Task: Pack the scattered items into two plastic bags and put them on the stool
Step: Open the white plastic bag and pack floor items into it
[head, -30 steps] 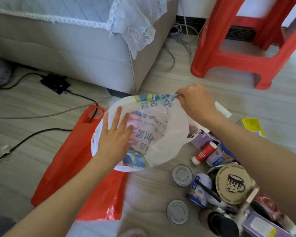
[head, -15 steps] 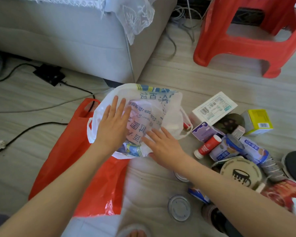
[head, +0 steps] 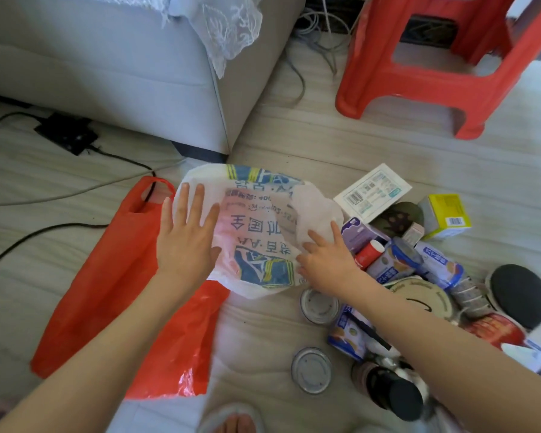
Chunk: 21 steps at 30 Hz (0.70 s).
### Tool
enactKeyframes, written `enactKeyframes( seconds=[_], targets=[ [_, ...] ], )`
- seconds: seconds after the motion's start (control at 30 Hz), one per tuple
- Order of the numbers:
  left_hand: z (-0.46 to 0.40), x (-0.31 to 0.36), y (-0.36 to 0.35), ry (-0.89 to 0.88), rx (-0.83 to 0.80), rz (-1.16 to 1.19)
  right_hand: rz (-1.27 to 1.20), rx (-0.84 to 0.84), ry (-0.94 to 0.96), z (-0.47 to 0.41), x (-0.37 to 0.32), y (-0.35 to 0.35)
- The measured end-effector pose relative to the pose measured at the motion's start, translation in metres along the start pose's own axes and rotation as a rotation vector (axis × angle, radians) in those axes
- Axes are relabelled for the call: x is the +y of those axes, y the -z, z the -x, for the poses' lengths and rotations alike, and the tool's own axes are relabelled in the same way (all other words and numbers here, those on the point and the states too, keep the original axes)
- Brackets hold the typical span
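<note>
While both forearms reach in from the bottom edge, two round tin lids (head: 311,370) lie nearest on the floor, beside a pile of cans, boxes and a jar (head: 391,390). Red bag (head: 122,276) lies flat, long axis near-left to far-right, handle loop at the far end. White bag (head: 263,226) overlaps it; printing appears upside down, only "AA" legible. Left hand (head: 185,242) flat on it, fingers spread. Right hand (head: 325,260) touches its right edge, fingers loosely extended. Red stool (head: 419,85) stands beyond, upright.
</note>
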<state>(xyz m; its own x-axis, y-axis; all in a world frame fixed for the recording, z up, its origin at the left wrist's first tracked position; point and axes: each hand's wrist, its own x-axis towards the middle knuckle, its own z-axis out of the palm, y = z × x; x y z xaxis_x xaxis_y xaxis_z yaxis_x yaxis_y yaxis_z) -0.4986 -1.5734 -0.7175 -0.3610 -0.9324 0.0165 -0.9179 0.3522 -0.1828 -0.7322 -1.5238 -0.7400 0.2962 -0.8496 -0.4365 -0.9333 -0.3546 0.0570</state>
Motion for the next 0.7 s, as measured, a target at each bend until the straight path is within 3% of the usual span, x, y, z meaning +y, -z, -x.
enactKeyframes(
  seconds=[0.13,0.27,0.37,0.47,0.6,0.7],
  targets=[
    [0.008,-0.004,0.011,0.01,-0.043,-0.008,-0.222,0.129,-0.03,0.011,-0.006,-0.007],
    [0.041,0.026,0.009,-0.107,0.084,0.179,-0.351,0.373,-0.025,0.048,-0.018,-0.021],
    [0.078,0.067,0.003,-0.183,0.142,0.435,-0.429,0.323,-0.072,0.074,-0.02,-0.042],
    [0.121,0.11,-0.008,-0.301,0.066,0.612,-0.469,0.234,-0.094,0.085,-0.015,-0.056],
    [0.154,0.133,-0.026,-0.457,-0.096,0.577,-0.474,0.145,-0.054,0.082,-0.01,-0.054],
    [0.151,0.134,-0.036,-0.48,-0.178,0.511,-0.498,0.124,-0.047,0.072,-0.012,-0.053]
  ],
)
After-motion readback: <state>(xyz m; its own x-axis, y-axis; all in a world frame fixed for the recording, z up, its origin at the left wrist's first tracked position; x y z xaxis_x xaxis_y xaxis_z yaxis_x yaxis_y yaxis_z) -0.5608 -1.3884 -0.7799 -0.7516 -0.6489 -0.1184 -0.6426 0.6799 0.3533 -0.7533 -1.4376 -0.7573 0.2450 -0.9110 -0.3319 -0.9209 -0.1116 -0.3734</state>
